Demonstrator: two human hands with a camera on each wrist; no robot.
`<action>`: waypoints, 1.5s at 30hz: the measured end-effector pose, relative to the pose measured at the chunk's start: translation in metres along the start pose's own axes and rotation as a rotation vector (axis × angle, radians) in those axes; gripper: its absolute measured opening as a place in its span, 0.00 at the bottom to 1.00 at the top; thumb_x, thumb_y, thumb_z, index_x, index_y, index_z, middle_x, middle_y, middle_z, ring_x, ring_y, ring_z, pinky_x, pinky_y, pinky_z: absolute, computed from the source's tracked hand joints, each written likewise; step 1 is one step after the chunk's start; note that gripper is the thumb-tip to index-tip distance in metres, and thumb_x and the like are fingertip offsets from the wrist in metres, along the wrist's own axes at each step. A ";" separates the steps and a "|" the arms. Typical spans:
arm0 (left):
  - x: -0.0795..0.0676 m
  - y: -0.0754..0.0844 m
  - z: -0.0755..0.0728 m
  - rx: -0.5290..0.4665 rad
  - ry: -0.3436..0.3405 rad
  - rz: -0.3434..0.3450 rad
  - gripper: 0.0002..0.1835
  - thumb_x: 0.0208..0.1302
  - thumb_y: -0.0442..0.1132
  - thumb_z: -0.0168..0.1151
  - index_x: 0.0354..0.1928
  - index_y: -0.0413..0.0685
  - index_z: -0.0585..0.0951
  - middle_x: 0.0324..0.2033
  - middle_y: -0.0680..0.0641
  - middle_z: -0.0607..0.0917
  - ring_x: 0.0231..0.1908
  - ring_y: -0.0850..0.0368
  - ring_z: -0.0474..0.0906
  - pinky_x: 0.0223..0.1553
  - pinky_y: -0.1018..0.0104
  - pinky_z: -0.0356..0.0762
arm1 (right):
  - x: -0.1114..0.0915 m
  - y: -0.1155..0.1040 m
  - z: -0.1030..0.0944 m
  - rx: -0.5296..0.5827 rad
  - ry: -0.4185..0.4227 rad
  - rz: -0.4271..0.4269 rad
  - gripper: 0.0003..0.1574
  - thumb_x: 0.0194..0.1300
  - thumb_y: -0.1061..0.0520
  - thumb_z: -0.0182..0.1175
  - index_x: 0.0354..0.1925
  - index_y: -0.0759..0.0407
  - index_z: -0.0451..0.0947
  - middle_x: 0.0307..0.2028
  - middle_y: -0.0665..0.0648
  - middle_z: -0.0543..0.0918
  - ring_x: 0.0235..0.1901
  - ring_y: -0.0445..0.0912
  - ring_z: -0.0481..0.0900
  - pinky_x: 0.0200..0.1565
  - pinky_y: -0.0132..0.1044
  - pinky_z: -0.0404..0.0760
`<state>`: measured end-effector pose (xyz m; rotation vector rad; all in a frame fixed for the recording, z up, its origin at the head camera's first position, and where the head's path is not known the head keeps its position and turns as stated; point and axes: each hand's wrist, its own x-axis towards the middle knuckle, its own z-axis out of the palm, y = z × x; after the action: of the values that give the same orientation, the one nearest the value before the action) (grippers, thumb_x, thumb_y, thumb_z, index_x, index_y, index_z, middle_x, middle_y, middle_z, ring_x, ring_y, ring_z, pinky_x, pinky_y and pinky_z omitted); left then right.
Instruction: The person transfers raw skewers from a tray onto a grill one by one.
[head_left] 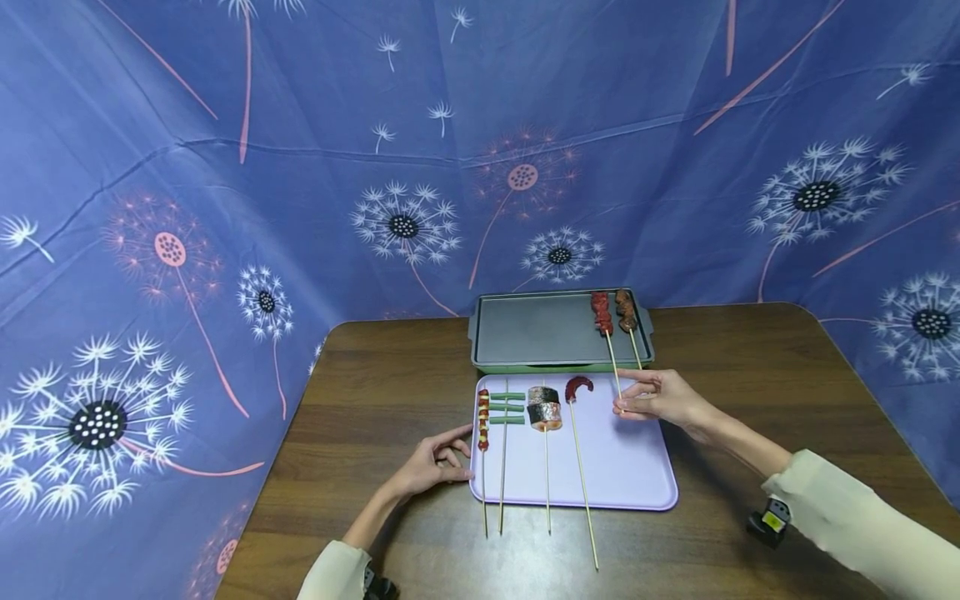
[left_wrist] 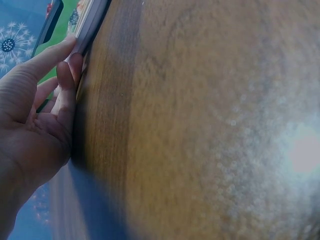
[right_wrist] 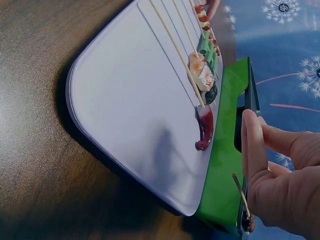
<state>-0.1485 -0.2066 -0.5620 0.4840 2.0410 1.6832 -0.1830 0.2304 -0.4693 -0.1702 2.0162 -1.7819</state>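
Right, from the head camera I've got both hands at work over the brown wood-grain table (head_left: pixel 360 375). The right hand (head_left: pixel 660 398) pinches the pale stick of the skewer of bright red meat chunks (head_left: pixel 602 317) between thumb and fingers. Its meat end is at the right side of the grey rectangular grill plate with a green base (head_left: pixel 532 329), beside the skewer of brown meat chunks (head_left: pixel 625 310); whether the red meat touches the plate, I can't tell. Over to the left hand (head_left: pixel 431 462): loosely bent, its fingertips at the left rim of the pale lilac rounded tray (head_left: pixel 630 467). Four more sit on that tray, sticks past the near edge: a red-and-yellow beaded skewer (head_left: pixel 483 421), a green-stalk skewer (head_left: pixel 507 408), a silver-and-black fish skewer (head_left: pixel 544 408), a dark red curled skewer (head_left: pixel 576 387).

Left wrist now: one finger reaches straight to the tray's edge, the others relaxed, none clenched.

Right wrist: thumb and forefinger meet beside the grill's green side, but I can't make out the held stick here.
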 end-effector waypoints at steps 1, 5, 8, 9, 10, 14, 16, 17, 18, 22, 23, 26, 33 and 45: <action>0.000 0.001 0.000 0.000 0.001 -0.004 0.43 0.58 0.25 0.73 0.75 0.37 0.65 0.50 0.24 0.79 0.32 0.70 0.81 0.33 0.78 0.78 | 0.000 0.001 0.001 -0.016 0.007 -0.003 0.45 0.66 0.73 0.62 0.73 0.83 0.50 0.40 0.61 0.89 0.39 0.38 0.89 0.46 0.35 0.87; 0.000 0.001 0.000 -0.002 -0.001 -0.010 0.43 0.58 0.25 0.72 0.75 0.36 0.65 0.50 0.24 0.79 0.32 0.69 0.81 0.33 0.78 0.78 | 0.001 0.004 0.004 -0.043 0.028 0.005 0.46 0.66 0.73 0.62 0.73 0.83 0.50 0.41 0.65 0.88 0.37 0.40 0.89 0.45 0.36 0.88; 0.001 0.001 0.001 -0.006 -0.007 -0.009 0.44 0.58 0.25 0.72 0.75 0.36 0.64 0.50 0.24 0.79 0.32 0.69 0.82 0.33 0.78 0.78 | 0.000 0.006 0.007 -0.062 0.048 0.015 0.45 0.66 0.73 0.62 0.73 0.83 0.51 0.40 0.66 0.88 0.36 0.43 0.90 0.44 0.37 0.88; 0.001 0.001 0.001 -0.007 -0.008 -0.008 0.44 0.58 0.25 0.72 0.75 0.35 0.64 0.50 0.24 0.79 0.32 0.69 0.82 0.33 0.78 0.79 | 0.000 0.006 0.008 -0.080 0.060 0.011 0.44 0.66 0.73 0.62 0.73 0.83 0.52 0.40 0.68 0.88 0.35 0.44 0.90 0.43 0.37 0.88; 0.001 0.001 0.001 -0.007 -0.009 -0.008 0.44 0.58 0.26 0.73 0.75 0.36 0.64 0.50 0.24 0.79 0.32 0.69 0.82 0.33 0.78 0.79 | 0.000 0.006 0.009 -0.100 0.069 0.009 0.44 0.66 0.73 0.62 0.73 0.83 0.53 0.41 0.70 0.88 0.34 0.44 0.90 0.42 0.37 0.89; 0.001 0.001 0.000 -0.006 -0.008 -0.007 0.44 0.58 0.26 0.73 0.76 0.36 0.64 0.50 0.25 0.79 0.32 0.70 0.81 0.33 0.78 0.79 | 0.000 0.007 0.013 -0.189 0.106 -0.011 0.42 0.65 0.71 0.64 0.71 0.82 0.57 0.41 0.74 0.87 0.33 0.46 0.91 0.39 0.38 0.89; 0.002 0.001 -0.001 -0.003 -0.006 -0.006 0.44 0.58 0.26 0.73 0.76 0.36 0.64 0.50 0.25 0.79 0.32 0.70 0.81 0.33 0.78 0.78 | 0.001 0.007 0.013 -0.216 0.116 -0.018 0.42 0.65 0.71 0.64 0.71 0.82 0.58 0.41 0.74 0.88 0.32 0.46 0.91 0.39 0.38 0.89; 0.002 0.000 -0.001 -0.002 -0.006 -0.005 0.44 0.58 0.26 0.73 0.76 0.36 0.64 0.50 0.24 0.79 0.32 0.70 0.81 0.33 0.78 0.78 | 0.001 0.007 0.013 -0.232 0.122 -0.023 0.42 0.65 0.70 0.64 0.71 0.82 0.59 0.40 0.73 0.88 0.32 0.46 0.91 0.38 0.38 0.89; 0.002 0.000 -0.001 0.000 -0.006 -0.003 0.44 0.58 0.26 0.73 0.76 0.36 0.64 0.50 0.24 0.79 0.32 0.70 0.81 0.33 0.78 0.78 | 0.002 0.007 0.014 -0.258 0.130 -0.030 0.41 0.65 0.70 0.65 0.70 0.82 0.60 0.40 0.72 0.88 0.31 0.45 0.91 0.38 0.37 0.89; 0.003 -0.001 -0.001 0.006 -0.011 0.007 0.44 0.58 0.25 0.72 0.76 0.36 0.64 0.50 0.24 0.79 0.32 0.71 0.81 0.33 0.78 0.78 | 0.003 0.007 0.013 -0.286 0.136 -0.038 0.40 0.65 0.70 0.65 0.69 0.83 0.60 0.39 0.72 0.89 0.31 0.45 0.90 0.37 0.36 0.89; 0.003 -0.001 -0.001 0.006 -0.012 0.008 0.44 0.58 0.26 0.72 0.76 0.36 0.64 0.50 0.25 0.79 0.32 0.71 0.81 0.33 0.78 0.78 | 0.003 0.007 0.012 -0.279 0.131 -0.036 0.40 0.65 0.70 0.65 0.70 0.83 0.60 0.40 0.73 0.88 0.31 0.45 0.91 0.37 0.36 0.89; 0.003 -0.002 -0.001 0.008 -0.014 0.011 0.43 0.58 0.26 0.72 0.76 0.36 0.64 0.50 0.25 0.79 0.32 0.71 0.82 0.33 0.78 0.78 | 0.001 0.005 0.011 -0.228 0.103 -0.025 0.41 0.66 0.71 0.62 0.71 0.83 0.57 0.42 0.76 0.87 0.34 0.49 0.91 0.39 0.40 0.89; 0.002 -0.004 -0.001 0.002 -0.016 0.017 0.43 0.58 0.25 0.72 0.75 0.36 0.64 0.50 0.24 0.79 0.32 0.70 0.82 0.33 0.78 0.79 | -0.011 0.001 0.008 -0.222 0.050 -0.049 0.41 0.67 0.70 0.62 0.71 0.84 0.56 0.43 0.77 0.86 0.36 0.51 0.91 0.38 0.44 0.89; 0.002 -0.007 -0.003 0.002 -0.025 0.029 0.43 0.58 0.26 0.72 0.75 0.35 0.64 0.50 0.25 0.79 0.32 0.70 0.82 0.34 0.78 0.79 | -0.046 0.007 0.008 -0.111 -0.101 -0.076 0.40 0.70 0.69 0.59 0.69 0.88 0.52 0.43 0.73 0.87 0.38 0.46 0.91 0.39 0.44 0.89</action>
<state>-0.1515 -0.2095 -0.5687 0.5350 2.0280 1.6836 -0.1372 0.2414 -0.4655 -0.3689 2.0620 -1.6710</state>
